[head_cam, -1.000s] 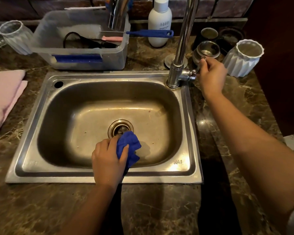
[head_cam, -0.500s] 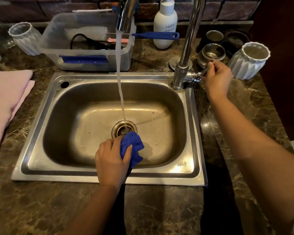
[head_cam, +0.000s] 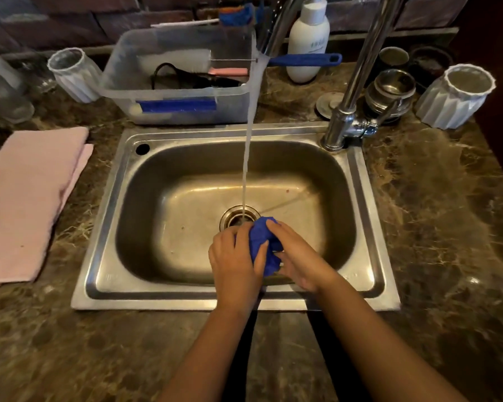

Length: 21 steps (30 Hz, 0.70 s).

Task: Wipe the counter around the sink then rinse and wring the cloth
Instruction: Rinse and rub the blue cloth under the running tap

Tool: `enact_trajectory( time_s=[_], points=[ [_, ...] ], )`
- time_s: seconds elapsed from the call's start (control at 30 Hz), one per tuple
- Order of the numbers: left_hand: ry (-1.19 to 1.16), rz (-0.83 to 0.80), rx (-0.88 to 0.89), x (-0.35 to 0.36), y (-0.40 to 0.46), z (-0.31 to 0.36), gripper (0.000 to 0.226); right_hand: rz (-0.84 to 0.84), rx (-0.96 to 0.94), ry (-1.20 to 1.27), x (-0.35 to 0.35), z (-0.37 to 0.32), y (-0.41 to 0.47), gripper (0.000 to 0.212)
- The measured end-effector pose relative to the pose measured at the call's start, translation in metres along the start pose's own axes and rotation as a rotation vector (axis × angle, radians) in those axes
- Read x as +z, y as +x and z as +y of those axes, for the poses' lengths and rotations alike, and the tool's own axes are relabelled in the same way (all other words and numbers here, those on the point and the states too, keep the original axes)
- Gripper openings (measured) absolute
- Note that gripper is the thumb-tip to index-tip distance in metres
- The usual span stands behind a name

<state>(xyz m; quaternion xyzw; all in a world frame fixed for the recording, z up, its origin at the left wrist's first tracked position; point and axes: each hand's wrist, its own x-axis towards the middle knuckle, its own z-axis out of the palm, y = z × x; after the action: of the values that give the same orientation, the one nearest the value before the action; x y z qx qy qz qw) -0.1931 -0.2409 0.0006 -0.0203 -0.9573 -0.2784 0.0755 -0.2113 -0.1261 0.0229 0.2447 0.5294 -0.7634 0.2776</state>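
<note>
A bunched blue cloth is held over the steel sink, just in front of the drain. My left hand grips its left side and my right hand grips its right side. A stream of water falls from the tap spout into the drain, just behind the cloth. The chrome tap stands at the sink's back right corner, its lever pointing right. Dark marble counter surrounds the sink.
A folded pink towel lies left of the sink. Behind it stand a clear plastic tub with brushes, a white bottle, a ribbed glass, steel cups and a white ribbed pot.
Water began to run from the tap. My right hand left the tap lever and came down into the sink to grip the blue cloth beside my left hand.
</note>
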Motion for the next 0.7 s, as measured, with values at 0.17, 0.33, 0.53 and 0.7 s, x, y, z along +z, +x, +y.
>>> enact_trajectory(
  time_s=[0.17,0.33,0.53,0.7],
  points=[
    [-0.241,-0.189,0.129,-0.012,0.012,-0.013,0.063,0.137,-0.182,0.176,0.015,-0.002,0.007,0.032],
    [-1.235,-0.486,-0.725,-0.037,0.052,-0.016,0.05,0.176,-0.365,0.316,0.037,-0.026,0.011,0.042],
    [-1.426,-0.398,-0.762,-0.053,0.113,-0.009,0.029,0.345,-0.43,-0.011,0.039,-0.059,0.015,0.024],
    [-1.2,-0.376,-0.45,-0.058,0.132,-0.002,0.036,0.294,-0.426,0.055,0.023,-0.072,0.029,0.049]
  ],
)
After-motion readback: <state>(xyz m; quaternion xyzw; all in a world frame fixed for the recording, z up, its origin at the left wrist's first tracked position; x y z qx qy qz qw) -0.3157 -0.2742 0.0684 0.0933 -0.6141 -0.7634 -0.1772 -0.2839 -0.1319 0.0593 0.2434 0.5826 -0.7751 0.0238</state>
